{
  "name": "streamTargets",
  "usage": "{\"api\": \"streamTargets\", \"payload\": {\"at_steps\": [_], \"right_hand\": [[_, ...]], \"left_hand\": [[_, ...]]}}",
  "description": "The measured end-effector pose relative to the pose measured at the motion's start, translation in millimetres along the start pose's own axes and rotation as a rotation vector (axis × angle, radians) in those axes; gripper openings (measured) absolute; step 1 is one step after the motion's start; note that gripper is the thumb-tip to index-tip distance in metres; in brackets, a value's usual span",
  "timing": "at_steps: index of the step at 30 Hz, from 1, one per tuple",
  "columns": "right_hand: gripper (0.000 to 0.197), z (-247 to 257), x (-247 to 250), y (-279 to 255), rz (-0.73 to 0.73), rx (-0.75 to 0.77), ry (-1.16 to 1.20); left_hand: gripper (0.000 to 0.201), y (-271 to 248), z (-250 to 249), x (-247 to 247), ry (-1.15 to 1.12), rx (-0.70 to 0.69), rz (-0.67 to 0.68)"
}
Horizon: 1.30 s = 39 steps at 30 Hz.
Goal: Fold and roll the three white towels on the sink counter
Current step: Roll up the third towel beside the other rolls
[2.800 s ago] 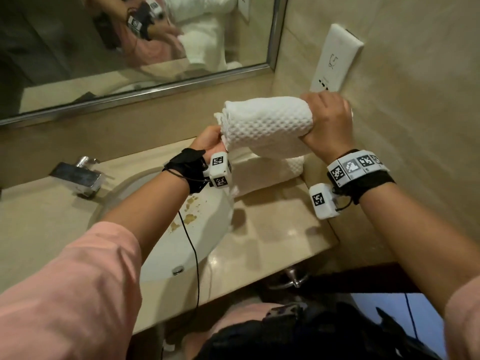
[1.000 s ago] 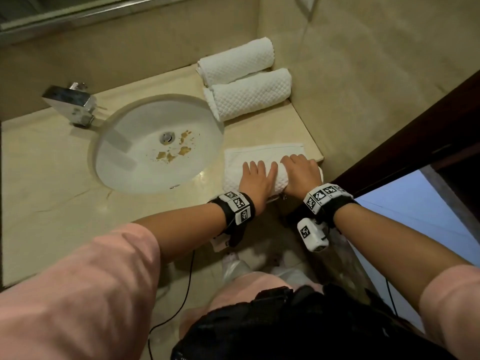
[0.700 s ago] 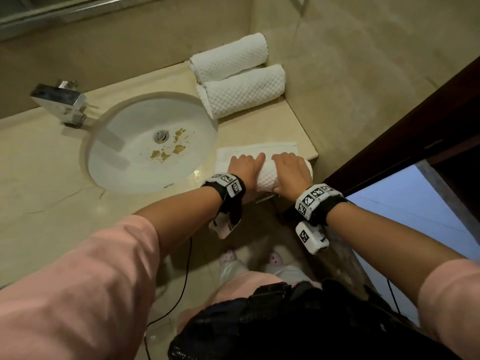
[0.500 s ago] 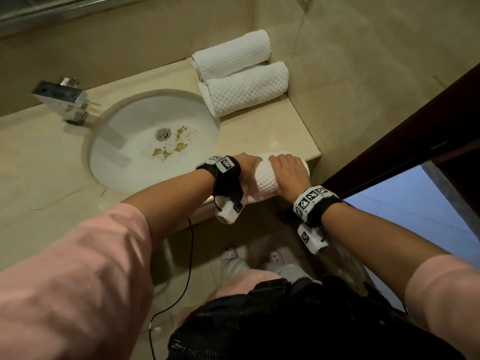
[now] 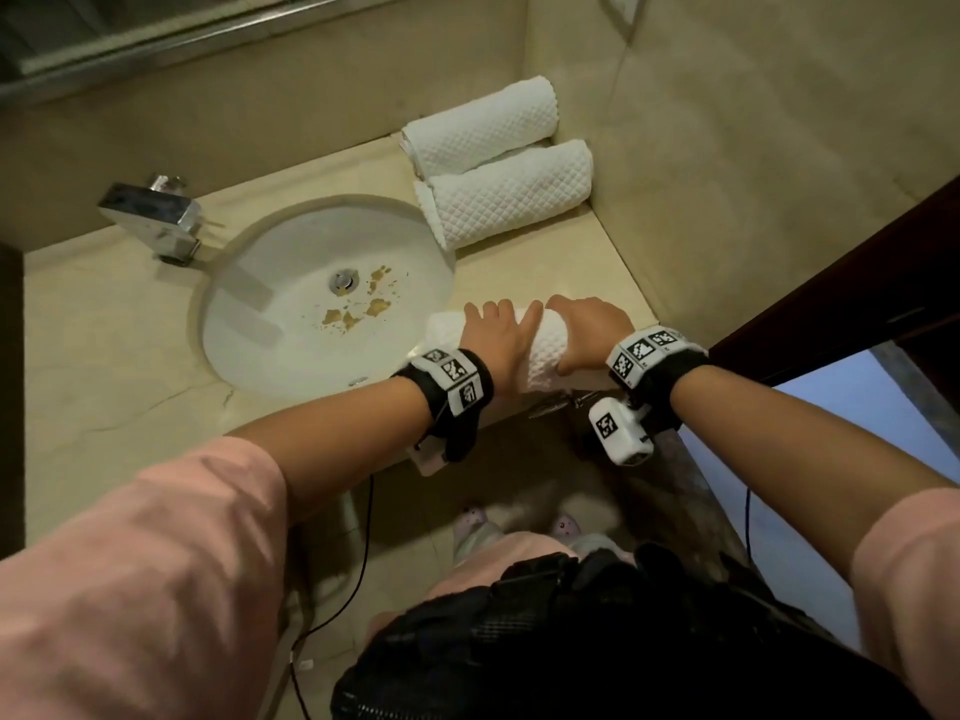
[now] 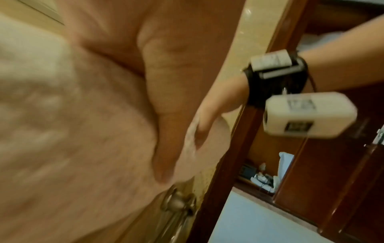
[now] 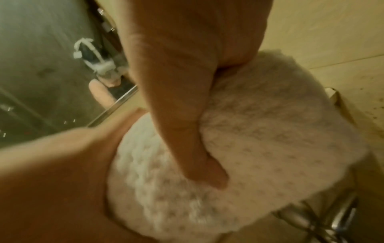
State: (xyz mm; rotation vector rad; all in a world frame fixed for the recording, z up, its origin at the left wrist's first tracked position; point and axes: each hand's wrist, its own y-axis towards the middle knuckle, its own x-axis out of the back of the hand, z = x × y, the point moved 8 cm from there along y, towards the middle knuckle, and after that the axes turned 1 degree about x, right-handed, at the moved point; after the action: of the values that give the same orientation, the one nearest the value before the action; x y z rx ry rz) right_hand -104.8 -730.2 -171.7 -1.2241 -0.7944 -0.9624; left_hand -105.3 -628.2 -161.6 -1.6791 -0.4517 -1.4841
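At the front edge of the counter, just right of the sink, both hands are on the third towel, which lies rolled up: the left hand lies flat across it with fingers straight and spread, pressing down without gripping, while the right hand curls over the roll's right end, thumb tucked into the cloth. Farther back, against the wall corner, two rolled towels lie side by side and touching, the nearer roll in front of the farther roll. A chrome tap stands behind the sink to the left.
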Motion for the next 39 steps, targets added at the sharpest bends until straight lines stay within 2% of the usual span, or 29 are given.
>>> {"api": "streamTargets", "payload": {"at_steps": [2,4,6,9,11,14,17,19,22,25,28,34,39], "right_hand": [[0.078,-2,5,3,0.074,0.003,0.035],[0.078,0,9,4,0.079,-0.004,0.029],[0.081,4,12,2,-0.01,-0.002,-0.002],[0.104,14,13,-7,-0.187,0.076,-0.093],[0.113,19,12,-13,-0.266,0.127,-0.177],[0.1,24,14,-16,-0.326,0.151,-0.244],[0.078,26,18,-14,-0.269,0.097,-0.265],[0.072,24,21,-12,-0.213,0.045,-0.234],[0.068,18,29,-8,-0.157,0.012,-0.149],[0.07,7,32,-5,-0.057,-0.014,-0.036],[0.072,1,34,-3,0.038,-0.027,0.037],[0.064,-7,34,0,0.149,-0.059,0.209],[0.059,-11,30,-4,0.223,-0.065,0.363]], "left_hand": [[0.083,1,6,4,-0.002,-0.016,-0.101],[0.074,6,10,10,-0.065,-0.029,-0.092],[0.077,12,17,16,-0.127,-0.041,-0.036],[0.079,22,32,16,-0.268,-0.038,0.101],[0.078,27,36,16,-0.343,-0.05,0.196],[0.074,31,35,17,-0.382,-0.068,0.296],[0.068,29,31,17,-0.424,-0.138,0.394],[0.073,25,33,18,-0.405,-0.13,0.408],[0.085,20,36,20,-0.288,-0.082,0.307],[0.099,11,37,24,-0.096,-0.085,0.077],[0.098,-1,31,30,0.032,-0.103,-0.11],[0.097,-5,23,35,0.155,-0.146,-0.224],[0.074,0,22,40,0.089,-0.203,-0.314]]}}
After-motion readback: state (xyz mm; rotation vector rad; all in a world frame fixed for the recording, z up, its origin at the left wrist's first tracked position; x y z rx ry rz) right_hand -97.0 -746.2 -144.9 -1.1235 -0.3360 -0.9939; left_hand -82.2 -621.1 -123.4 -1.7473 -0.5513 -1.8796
